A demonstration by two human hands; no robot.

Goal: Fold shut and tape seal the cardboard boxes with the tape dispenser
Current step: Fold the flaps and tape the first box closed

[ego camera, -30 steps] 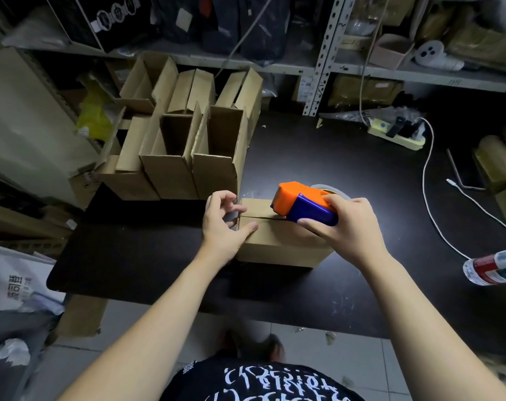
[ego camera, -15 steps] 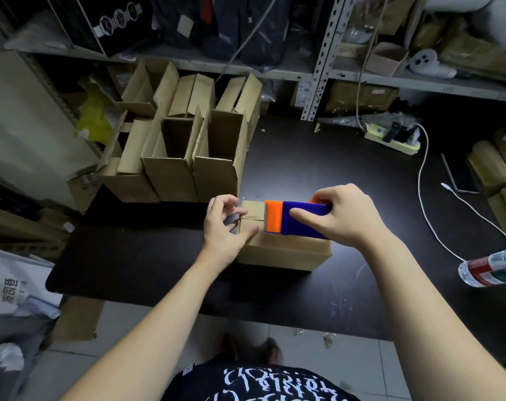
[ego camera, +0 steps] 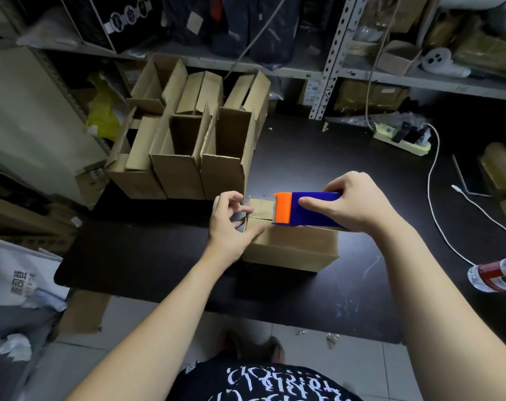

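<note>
Since a second earlier, the tape dispenser (ego camera: pixel 306 211) had dropped from a nose-up tilt to lie level along the top of the cardboard box (ego camera: pixel 289 247), orange front facing the left hand (ego camera: pixel 231 227). Over the last half second it had hardly shifted.

From my remote seat I saw the right hand (ego camera: pixel 356 204) wrapped round the dispenser's blue body, thumb on the near side and fingers over the far side. The left hand pinched the left end of the box, thumb against the near face and fingers curled over the end edge. I guessed it was pinning the tape's free end there, but I could not make out the clear tape itself.

The box sat at the near middle of the black table (ego camera: pixel 318 157), flaps folded down and meeting at a seam (ego camera: pixel 260 219), just in front of a cluster of open cartons (ego camera: pixel 188 157).

I judged the box light and fairly stiff at its corners but soft along the flap seam, likely to slide on the smooth tabletop if pulled without a brace. The end corners looked like the right place to hold it. The dispenser seemed rigid plastic, best gripped across its body, well back from the orange cutting end
</note>
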